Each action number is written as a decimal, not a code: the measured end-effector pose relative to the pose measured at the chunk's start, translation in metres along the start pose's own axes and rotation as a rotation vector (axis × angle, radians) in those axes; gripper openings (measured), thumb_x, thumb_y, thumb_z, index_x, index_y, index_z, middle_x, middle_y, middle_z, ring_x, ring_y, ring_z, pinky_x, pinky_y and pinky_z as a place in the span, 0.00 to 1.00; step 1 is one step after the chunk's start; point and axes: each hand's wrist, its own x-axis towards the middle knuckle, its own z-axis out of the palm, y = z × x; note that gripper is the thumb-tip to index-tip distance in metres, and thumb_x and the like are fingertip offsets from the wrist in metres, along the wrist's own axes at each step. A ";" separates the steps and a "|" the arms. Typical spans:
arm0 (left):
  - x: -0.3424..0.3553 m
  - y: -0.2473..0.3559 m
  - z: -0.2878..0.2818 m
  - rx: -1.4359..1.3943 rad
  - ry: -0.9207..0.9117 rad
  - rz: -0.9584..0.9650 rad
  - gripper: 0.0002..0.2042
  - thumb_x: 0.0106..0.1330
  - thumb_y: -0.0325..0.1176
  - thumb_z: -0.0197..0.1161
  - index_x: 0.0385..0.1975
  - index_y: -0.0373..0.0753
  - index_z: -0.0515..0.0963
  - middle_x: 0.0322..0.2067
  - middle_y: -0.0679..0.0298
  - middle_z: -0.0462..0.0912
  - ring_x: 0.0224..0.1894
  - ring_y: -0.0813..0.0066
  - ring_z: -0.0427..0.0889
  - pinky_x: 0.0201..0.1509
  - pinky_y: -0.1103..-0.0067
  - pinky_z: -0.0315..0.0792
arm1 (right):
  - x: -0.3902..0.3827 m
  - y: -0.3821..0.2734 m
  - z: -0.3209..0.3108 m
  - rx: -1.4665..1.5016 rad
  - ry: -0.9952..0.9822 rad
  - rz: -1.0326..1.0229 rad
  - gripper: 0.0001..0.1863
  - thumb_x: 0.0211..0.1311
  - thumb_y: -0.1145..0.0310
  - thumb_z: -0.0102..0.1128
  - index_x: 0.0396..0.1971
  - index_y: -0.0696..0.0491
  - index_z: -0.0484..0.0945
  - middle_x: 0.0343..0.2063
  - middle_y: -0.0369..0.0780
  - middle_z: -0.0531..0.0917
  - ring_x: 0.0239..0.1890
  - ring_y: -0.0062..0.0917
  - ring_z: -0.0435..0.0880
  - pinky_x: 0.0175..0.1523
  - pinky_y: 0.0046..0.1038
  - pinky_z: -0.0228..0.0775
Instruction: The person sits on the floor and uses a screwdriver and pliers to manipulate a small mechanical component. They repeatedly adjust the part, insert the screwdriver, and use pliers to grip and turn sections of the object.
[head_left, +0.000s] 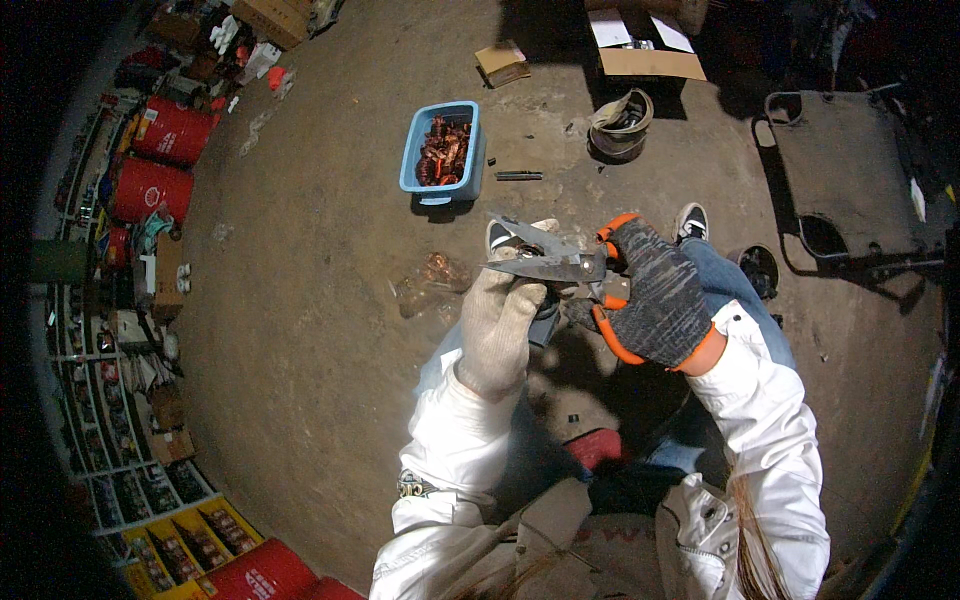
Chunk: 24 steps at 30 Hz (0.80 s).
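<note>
My right hand's (pixel 662 292) gloved fingers are clamped on the orange-handled shears (pixel 562 268), blades spread over my left hand (pixel 497 338), whose fingers grip a dark part (pixel 544 328) above the floor (pixel 320 320).

White lettering runs across two red drums (pixel 155 190) at the floor's left edge and a third red drum (pixel 262 574) at its lower-left corner; faint reddish letters cross the person's clothing (pixel 612 536).
</note>
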 end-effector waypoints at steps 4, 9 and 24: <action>0.001 -0.001 -0.001 -0.022 -0.024 -0.008 0.28 0.66 0.44 0.61 0.57 0.28 0.66 0.45 0.60 0.76 0.43 0.75 0.76 0.47 0.79 0.72 | -0.001 -0.002 0.002 0.003 0.020 0.007 0.30 0.37 0.67 0.73 0.45 0.57 0.73 0.36 0.49 0.78 0.39 0.42 0.81 0.44 0.35 0.75; -0.003 -0.003 -0.007 -0.147 -0.064 -0.059 0.29 0.66 0.42 0.61 0.59 0.27 0.64 0.47 0.58 0.77 0.44 0.73 0.77 0.46 0.80 0.73 | -0.003 -0.007 0.002 0.099 -0.079 0.034 0.29 0.39 0.68 0.71 0.46 0.56 0.72 0.36 0.49 0.78 0.39 0.41 0.81 0.43 0.36 0.75; -0.001 -0.004 -0.017 -0.344 -0.134 -0.162 0.37 0.59 0.42 0.68 0.61 0.24 0.60 0.50 0.48 0.75 0.47 0.61 0.80 0.51 0.71 0.76 | -0.007 -0.010 0.001 0.141 -0.102 0.045 0.34 0.40 0.71 0.70 0.52 0.58 0.70 0.41 0.50 0.78 0.42 0.40 0.81 0.48 0.36 0.75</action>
